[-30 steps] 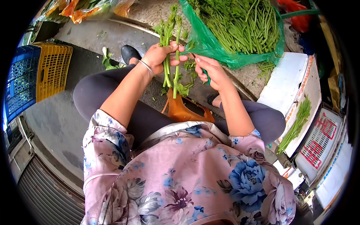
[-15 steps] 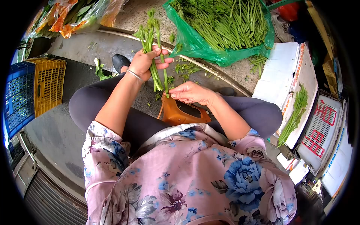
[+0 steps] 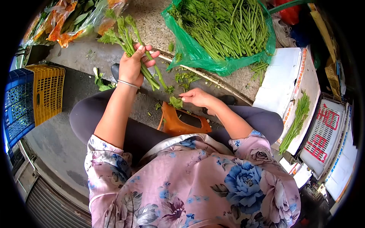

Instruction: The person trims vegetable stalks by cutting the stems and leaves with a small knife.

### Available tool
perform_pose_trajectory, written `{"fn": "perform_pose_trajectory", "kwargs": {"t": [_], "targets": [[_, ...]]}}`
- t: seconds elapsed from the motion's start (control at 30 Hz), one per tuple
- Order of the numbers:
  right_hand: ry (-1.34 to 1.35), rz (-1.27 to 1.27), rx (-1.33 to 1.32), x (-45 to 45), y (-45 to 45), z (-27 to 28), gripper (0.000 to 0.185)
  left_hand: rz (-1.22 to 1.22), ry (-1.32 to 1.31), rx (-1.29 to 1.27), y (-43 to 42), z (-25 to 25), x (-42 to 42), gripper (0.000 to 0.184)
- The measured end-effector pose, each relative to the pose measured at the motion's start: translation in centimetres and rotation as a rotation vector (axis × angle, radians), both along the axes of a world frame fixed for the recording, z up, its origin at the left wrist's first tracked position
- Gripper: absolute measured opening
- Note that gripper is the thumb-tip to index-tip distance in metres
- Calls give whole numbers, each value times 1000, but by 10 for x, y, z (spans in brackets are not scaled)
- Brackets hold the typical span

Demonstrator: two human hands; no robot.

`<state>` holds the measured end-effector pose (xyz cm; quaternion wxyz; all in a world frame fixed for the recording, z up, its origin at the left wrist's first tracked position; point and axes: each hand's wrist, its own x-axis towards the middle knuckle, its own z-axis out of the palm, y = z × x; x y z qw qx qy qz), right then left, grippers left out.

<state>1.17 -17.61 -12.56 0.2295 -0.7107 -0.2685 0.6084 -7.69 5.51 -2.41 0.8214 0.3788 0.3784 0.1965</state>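
My left hand (image 3: 133, 65) is closed around several green leafy stems (image 3: 149, 77), their leafy tops pointing up and left. One stem stands a little apart from the bunch under the spread outer fingers. My right hand (image 3: 200, 98) is to the right and lower, thumb and index finger pinched together. A small torn green leaf (image 3: 175, 102) is at those fingertips. Below it, between my legs, is an orange plastic stool (image 3: 178, 127). A green plastic bag (image 3: 224, 67) full of similar stems (image 3: 228, 30) lies open beyond my hands.
Blue and yellow crates (image 3: 47, 89) stand on the left. Clear bags of leafy greens (image 3: 81, 19) lie at the upper left. On the right is a white foam box (image 3: 279, 72) with a bundle of greens (image 3: 296, 121) beside it. Leaf scraps (image 3: 186, 78) litter the ground.
My left hand has moved left and slightly down with the stems, tilting them leftward. My right hand has come off the stem's lower end and moved right, with a torn leaf now at its fingertips.
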Motion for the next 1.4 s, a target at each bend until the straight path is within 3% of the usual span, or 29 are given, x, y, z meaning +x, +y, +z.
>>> {"fn": "perform_pose_trajectory", "kwargs": {"t": [0.1,0.13,0.17,0.23,0.27,0.33,0.47,0.6,0.67,0.73,1.07,1.13,1.4], "targets": [[-140,-385,53,43,20,40,54,-80,25,-76,-5,-2,0,5],[-423,-442,186,62,22,35,61,-85,28,-75,-6,-4,0,5],[-564,-544,155,79,31,49,63,-100,33,-91,-8,-9,1,4],[-1142,-402,50,113,34,34,45,-87,37,-117,-10,-11,5,3],[-1147,-406,58,128,31,20,45,-87,31,-109,-10,-13,8,3],[-962,-205,-194,150,28,6,37,-88,12,-177,-10,-16,12,5],[-887,-295,-171,157,21,25,31,-126,15,-209,-17,-11,15,15],[-778,-506,172,134,20,53,23,-157,75,-182,-26,-6,20,17],[-454,-668,360,108,24,68,21,-165,22,-167,-31,-16,21,16],[-421,-659,453,73,27,83,20,-169,12,-175,-36,-13,21,18],[-215,-784,601,-29,49,88,16,-200,-88,-154,-35,-7,11,19],[-205,-715,532,-25,47,92,20,-217,-70,-122,-33,-6,6,16],[60,-748,685,6,77,105,43,-372,10,-95,-31,-7,-9,14]]}}
